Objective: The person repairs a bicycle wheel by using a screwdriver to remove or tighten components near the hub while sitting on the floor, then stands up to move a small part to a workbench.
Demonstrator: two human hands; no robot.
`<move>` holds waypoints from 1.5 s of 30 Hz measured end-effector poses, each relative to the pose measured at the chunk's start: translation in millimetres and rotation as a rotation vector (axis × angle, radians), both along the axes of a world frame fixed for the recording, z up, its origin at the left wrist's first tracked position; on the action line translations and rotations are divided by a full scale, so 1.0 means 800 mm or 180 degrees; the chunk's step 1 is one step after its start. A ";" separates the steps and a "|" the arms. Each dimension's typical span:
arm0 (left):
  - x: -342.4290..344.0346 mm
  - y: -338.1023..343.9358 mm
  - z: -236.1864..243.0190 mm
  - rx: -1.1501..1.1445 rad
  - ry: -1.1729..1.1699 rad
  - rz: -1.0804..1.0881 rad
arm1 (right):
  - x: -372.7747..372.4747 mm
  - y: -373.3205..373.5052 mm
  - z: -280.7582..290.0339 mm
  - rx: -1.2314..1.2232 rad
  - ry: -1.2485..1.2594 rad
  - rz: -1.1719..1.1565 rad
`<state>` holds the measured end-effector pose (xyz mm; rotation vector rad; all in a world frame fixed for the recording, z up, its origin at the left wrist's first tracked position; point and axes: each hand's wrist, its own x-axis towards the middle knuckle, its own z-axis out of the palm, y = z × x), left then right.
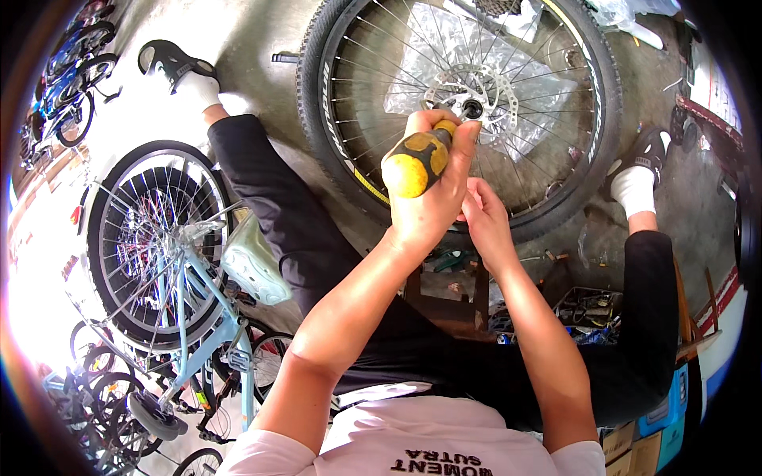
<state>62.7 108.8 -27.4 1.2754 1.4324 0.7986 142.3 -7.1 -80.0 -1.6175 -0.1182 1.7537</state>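
My left hand is closed around a yellow-and-black handled tool, apparently a screwdriver, pointed at the hub of a large bicycle wheel. A silver disc rotor surrounds that hub. Just right of and below it, my right hand has curled fingers near the tyre's lower part; whatever they may hold is hidden. A crumpled clear plastic sheet lies under the spokes.
A light blue bicycle stands at the left, with more bicycles beyond. My legs spread either side of the wheel. A dark wooden stool, a crate of parts and cardboard boxes are below and right.
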 end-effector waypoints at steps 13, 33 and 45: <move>-0.002 -0.007 0.013 -0.0068 0.0229 -0.0104 | 0.003 0.004 0.004 0.0064 -0.0155 -0.0021; -0.023 -0.017 0.081 0.0198 0.0204 -0.0203 | 0.001 0.001 0.000 0.0132 -0.0137 0.0101; -0.006 -0.012 0.033 0.0127 0.0182 -0.0252 | 0.004 0.002 0.006 0.0230 -0.0156 -0.0040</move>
